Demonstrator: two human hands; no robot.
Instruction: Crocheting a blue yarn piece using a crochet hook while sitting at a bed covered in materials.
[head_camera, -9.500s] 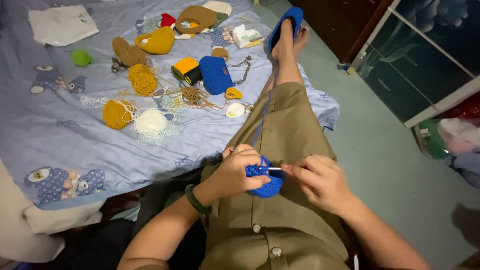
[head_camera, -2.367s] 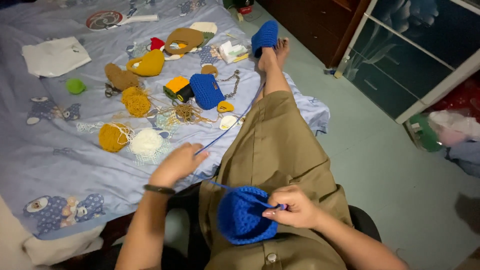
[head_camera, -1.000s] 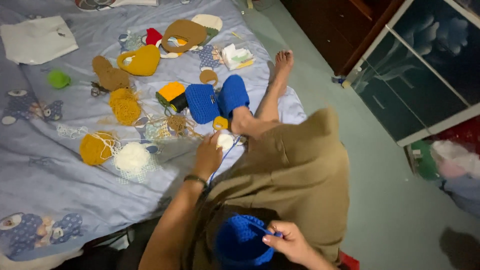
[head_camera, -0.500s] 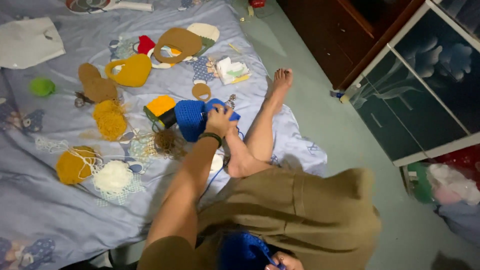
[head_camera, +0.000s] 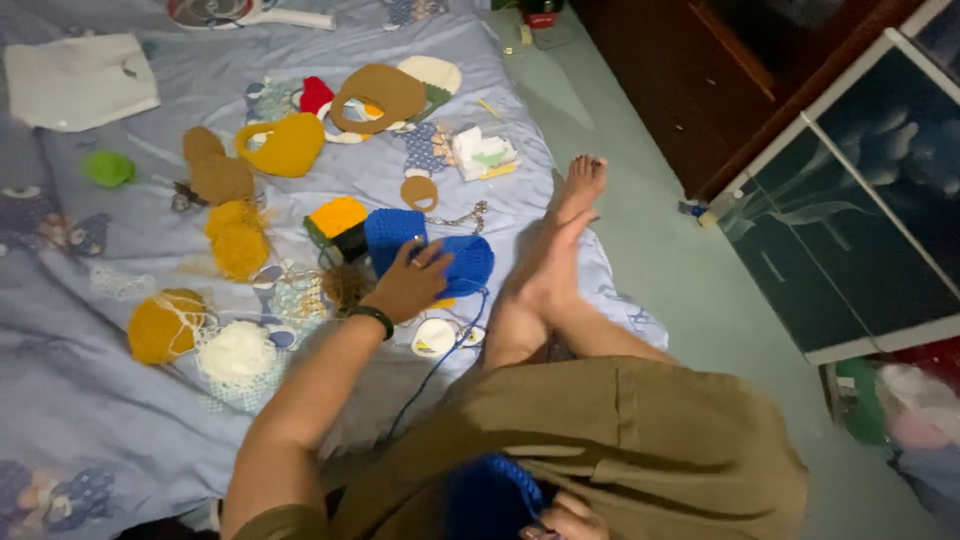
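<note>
**Left hand reaching out to the blue yarn on the bed**

Head view: we are looking down at the left hand (head_camera: 410, 283), which is stretching out to about 11 o'clock from the lap and resting with spread, open fingers on a blue yarn ball (head_camera: 465, 264) beside a flat blue crocheted piece (head_camera: 392, 238). Nothing is clamped in it. The right hand (head_camera: 568, 518) is sitting at the bottom edge, at 6 o'clock, touching the blue crochet work (head_camera: 492, 495) in the lap; we cannot tell whether it is gripping.

Risks, as we are judging them: the blue strand (head_camera: 438, 365) is running from ball to lap, and it could be snagging on the small white round piece (head_camera: 435, 337) or dragging loose yarn (head_camera: 345, 285) along. The ball could be rolling off the bedsheet (head_camera: 90, 400) edge.

Containers: we are seeing none for certain; a brown crocheted bag (head_camera: 378, 96) at 12 o'clock is lying flat, contents hidden.
</note>
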